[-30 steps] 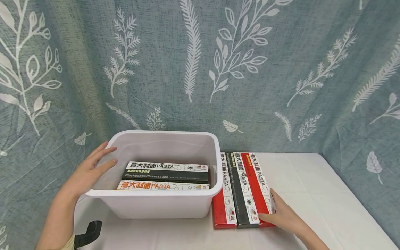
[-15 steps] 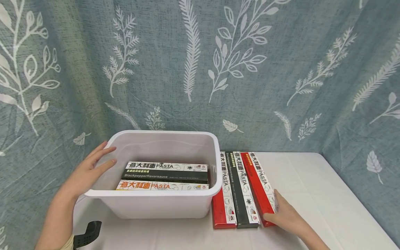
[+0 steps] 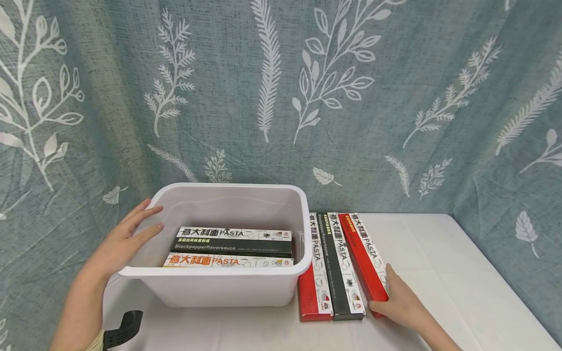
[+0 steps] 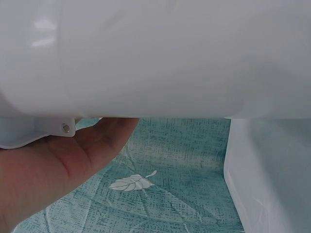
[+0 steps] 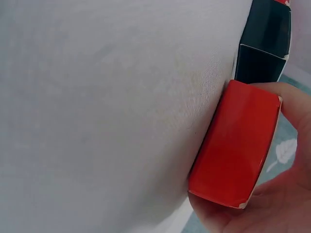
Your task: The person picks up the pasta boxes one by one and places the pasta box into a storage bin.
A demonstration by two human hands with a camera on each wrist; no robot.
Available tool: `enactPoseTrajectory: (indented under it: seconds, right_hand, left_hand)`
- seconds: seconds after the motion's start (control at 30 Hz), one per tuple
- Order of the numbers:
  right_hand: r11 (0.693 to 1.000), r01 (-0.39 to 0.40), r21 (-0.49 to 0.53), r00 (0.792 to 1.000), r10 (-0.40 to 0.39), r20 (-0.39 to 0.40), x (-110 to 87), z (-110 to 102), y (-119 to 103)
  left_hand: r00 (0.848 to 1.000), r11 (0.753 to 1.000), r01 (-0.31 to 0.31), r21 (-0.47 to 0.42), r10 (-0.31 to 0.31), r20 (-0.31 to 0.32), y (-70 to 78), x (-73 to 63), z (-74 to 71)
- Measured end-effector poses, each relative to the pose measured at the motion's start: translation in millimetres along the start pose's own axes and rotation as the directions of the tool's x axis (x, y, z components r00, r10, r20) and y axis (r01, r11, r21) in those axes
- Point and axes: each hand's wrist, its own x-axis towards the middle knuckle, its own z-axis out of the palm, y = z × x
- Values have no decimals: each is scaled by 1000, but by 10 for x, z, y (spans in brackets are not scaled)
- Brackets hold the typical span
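Note:
My right hand [image 3: 399, 298] grips the near end of a red pasta box [image 3: 363, 258], thumb on its left side and fingers on its right. In the right wrist view, the red end of that box [image 5: 235, 145] lies between thumb and fingers, close against the white cloth. My left hand [image 3: 125, 239] is at the left rim of a white plastic tub [image 3: 219, 271], fingers extended and spread. The left wrist view has that hand [image 4: 73, 158] beside the tub's white wall [image 4: 160, 58], its fingertips hidden. Inside the tub lie a black pasta box [image 3: 232, 246] and an orange-lettered one [image 3: 246, 262].
Left of the gripped box, a black pasta box [image 3: 338, 278] and another red pasta box [image 3: 312, 297] lie side by side, close to the tub's right wall. White cloth [image 3: 443, 278] covers the table. A leaf-patterned curtain [image 3: 246, 97] hangs behind.
The near end of the right-hand red box has swung rightward with my right hand, leaving a narrow gap beside the black box. My left hand stays at the tub rim.

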Motion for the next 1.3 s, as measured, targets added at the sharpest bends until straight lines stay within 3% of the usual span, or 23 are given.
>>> enactPoseTrajectory:
  seconds: [0.5, 0.7, 1.3]
  right_hand:
    - [997, -51, 63, 990, 58, -125, -49, -198, 29]
    - [993, -77, 89, 986, 89, -138, -82, -225, 12]
    - [987, -18, 158, 977, 51, -206, -149, -417, -238]
  left_hand:
    - [1000, 1000, 10, 1, -10, -6, -1, -20, 0]
    - [1000, 1000, 15, -1, -15, -9, 4, -26, -11]
    - [1000, 1000, 11, 0, -11, -12, 6, -10, 2]
